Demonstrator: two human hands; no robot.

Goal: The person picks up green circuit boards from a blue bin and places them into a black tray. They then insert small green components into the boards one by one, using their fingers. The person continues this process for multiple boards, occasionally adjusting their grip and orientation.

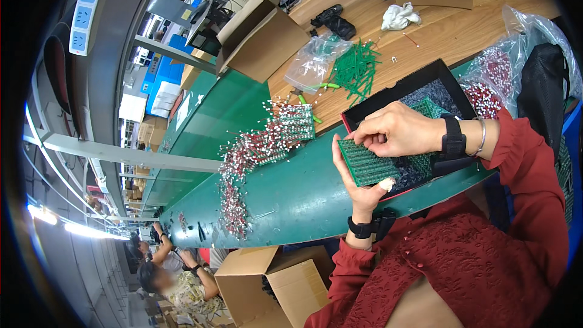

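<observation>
My left hand [359,197] grips a green circuit board panel [370,167] by its edges, the thumb along the near side with a white wrap on its tip. Rows of small parts or holes cover the panel. Over its far corner, my right hand [402,130] is closed, thumb and fingertips pinched together; whatever lies between them is too small or hidden. Under both hands stands a black box [452,79] with a red edge, holding many small dark parts [446,94] and more green panels [428,107].
Green panels [297,123] bristling with red-and-white wired parts [234,176] lie on the green bench [297,191] to the left. Beyond are green strips [358,67], green-handled pliers [302,100], and cardboard boxes [264,39]. A bag of red-wired parts [489,79] sits right. Co-workers [182,282] sit farther along.
</observation>
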